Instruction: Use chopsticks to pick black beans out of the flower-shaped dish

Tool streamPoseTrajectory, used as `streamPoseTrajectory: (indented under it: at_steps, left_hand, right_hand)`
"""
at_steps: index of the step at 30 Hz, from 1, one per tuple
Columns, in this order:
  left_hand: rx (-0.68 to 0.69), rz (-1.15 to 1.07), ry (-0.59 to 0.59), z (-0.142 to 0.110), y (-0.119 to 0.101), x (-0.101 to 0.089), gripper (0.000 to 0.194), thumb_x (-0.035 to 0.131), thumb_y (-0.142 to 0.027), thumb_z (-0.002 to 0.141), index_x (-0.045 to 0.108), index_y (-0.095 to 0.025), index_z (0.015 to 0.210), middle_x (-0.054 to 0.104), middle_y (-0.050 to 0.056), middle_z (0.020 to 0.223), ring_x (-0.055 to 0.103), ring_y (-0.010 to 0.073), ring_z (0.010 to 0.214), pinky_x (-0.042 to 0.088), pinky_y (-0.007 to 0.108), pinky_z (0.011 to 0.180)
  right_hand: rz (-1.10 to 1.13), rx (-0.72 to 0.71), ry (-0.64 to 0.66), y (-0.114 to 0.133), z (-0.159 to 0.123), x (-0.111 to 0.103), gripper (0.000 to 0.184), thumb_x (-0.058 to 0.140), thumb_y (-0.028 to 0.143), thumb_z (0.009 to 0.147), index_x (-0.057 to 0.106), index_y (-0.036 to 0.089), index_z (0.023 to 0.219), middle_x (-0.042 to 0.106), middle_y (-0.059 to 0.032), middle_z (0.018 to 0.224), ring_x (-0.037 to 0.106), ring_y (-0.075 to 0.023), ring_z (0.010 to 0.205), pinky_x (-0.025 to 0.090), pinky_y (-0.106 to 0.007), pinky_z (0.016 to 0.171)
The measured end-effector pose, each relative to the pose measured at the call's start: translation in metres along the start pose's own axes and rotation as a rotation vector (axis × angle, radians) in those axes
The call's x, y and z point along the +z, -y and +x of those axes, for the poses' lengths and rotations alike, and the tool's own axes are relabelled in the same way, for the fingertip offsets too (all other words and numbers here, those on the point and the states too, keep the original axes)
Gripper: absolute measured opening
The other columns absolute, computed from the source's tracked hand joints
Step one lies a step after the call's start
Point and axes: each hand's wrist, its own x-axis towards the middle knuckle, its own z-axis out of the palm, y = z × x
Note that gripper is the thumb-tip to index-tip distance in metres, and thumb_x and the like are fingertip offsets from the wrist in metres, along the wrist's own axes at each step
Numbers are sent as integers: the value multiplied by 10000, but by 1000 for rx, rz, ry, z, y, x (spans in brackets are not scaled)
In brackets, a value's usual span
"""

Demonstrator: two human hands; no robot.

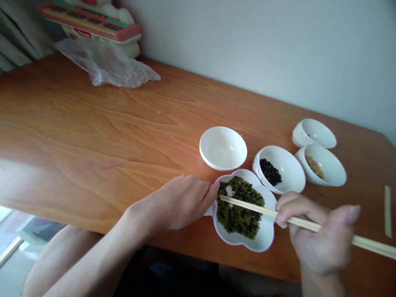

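Observation:
My left hand (pixel 185 202) is closed on the left side of a white flower-shaped dish (pixel 268 198), its thumb at the rim. Small green beans mixed with black ones (pixel 239 218) cover much of the dish's floor. Wooden chopsticks (pixel 247 206) lie in the grip of my right hand (pixel 318 231), side by side, their tips over the beans at the dish's left. Close behind the dish stand a white bowl (pixel 223 149) with nothing visible in it and another bowl (pixel 291 171) holding black beans (pixel 270 172).
At the right, one white bowl (pixel 334 169) contains tan grains, with another white bowl (pixel 318 132) behind it. A pale strip (pixel 387 211) lies near the right edge. A clear plastic bag (pixel 114 68) and toy keyboard (pixel 93 22) occupy the back left, by the wall.

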Motion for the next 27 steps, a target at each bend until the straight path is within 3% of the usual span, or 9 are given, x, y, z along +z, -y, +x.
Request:
streamPoseTrajectory:
  at_steps: [7,11,15,21,27]
  left_hand:
    - [33,50,-36,-2,1,3,393,269,-91,1103,629,-65,1258,726,94,868,662,208,662,530,321,579]
    - [29,57,-47,-1,1,3,446,206,-103,1109,643,-92,1195,704,72,823,618,199,608,440,310,529]
    - [13,61,-52,-1,1,2,453,196,-110,1111,639,-104,1205,690,53,783,579,186,567,373,312,527]
    - [79,267,-125,-4,2,5,471,233,-23,1052,582,-79,1362,700,59,818,591,215,591,366,350,524]
    - [70,251,-158,-7,2,12,455,284,-35,1043,525,-107,1422,688,46,844,601,212,651,427,345,573]
  right_hand:
    - [-83,-81,-99,-5,-4,-11,871,144,682,1090,717,227,618,648,-34,572,621,-181,613,477,-341,633]
    - [-165,-88,-77,-6,-5,-21,927,105,788,1026,725,221,635,701,-50,643,666,-205,648,499,-362,650]
    - [-159,-73,-74,-5,-9,-15,881,158,787,1029,699,217,630,693,-47,653,651,-199,630,478,-340,595]
    - [-79,-95,-119,-3,-9,-1,776,297,735,1045,659,209,604,629,-40,603,594,-194,607,432,-324,561]
    - [-78,-44,-127,-5,-5,0,804,275,781,1022,648,208,598,615,-46,613,577,-204,629,426,-339,596]
